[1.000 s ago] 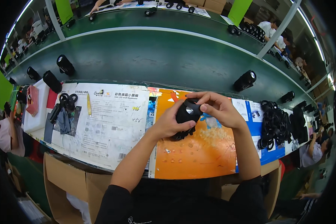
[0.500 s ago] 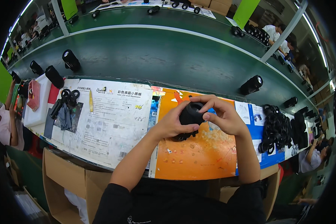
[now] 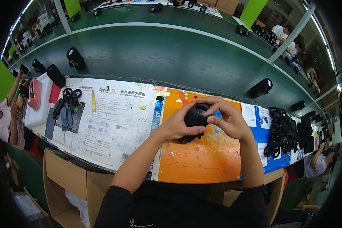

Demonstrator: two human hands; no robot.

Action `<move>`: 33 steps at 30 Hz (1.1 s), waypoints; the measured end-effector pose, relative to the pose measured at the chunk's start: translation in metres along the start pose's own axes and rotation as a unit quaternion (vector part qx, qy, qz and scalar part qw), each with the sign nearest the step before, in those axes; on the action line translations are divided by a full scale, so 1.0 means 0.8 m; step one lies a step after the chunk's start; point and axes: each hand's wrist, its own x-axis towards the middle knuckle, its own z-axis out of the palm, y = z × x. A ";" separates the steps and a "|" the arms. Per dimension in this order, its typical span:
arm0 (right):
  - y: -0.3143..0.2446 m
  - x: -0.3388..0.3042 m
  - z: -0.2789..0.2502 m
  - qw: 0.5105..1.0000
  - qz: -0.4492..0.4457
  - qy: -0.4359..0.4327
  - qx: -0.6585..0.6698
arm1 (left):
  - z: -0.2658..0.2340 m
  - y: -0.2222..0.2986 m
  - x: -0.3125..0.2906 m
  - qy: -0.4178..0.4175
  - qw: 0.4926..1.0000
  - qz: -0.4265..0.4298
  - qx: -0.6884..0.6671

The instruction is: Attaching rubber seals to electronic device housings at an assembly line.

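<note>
In front of me, over the orange board, a black cylindrical speaker is held tilted, its round open-looking end facing up. My left hand wraps its side, thumb along the lower part and fingers behind. My right hand is closed at the upper rim, thumb and fingertips pinching its edge. Whatever lies inside the rim is partly hidden by those fingers. An orange-red handle shows just behind my left hand. Under the speaker, small dark parts at its lower end are hard to make out.
A pile of black rings lies right of the board. To the left are black loops, a grey cloth, a yellow cutter and a white foam block. Speakers stand on the green conveyor. Cardboard boxes sit below.
My hands and the speaker keep nearly the same pose. At the far left, a co-worker's arm has reached up to the conveyor with a black object. Speakers on the conveyor appear slightly shifted right.
</note>
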 end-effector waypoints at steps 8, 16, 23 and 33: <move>-0.020 0.007 0.011 0.990 -0.034 0.014 -0.133 | -0.002 -0.010 -0.001 0.014 1.000 0.016 0.004; -0.009 -0.003 0.012 0.976 -0.075 -0.014 -0.203 | 0.000 -0.017 0.001 0.025 0.998 0.048 0.024; -0.026 0.012 -0.015 0.980 -0.055 -0.038 -0.190 | 0.010 0.002 -0.001 0.011 0.997 0.031 0.065; -0.023 0.089 0.051 0.957 0.070 -0.111 -0.260 | 0.023 -0.002 0.001 0.008 0.996 0.046 0.082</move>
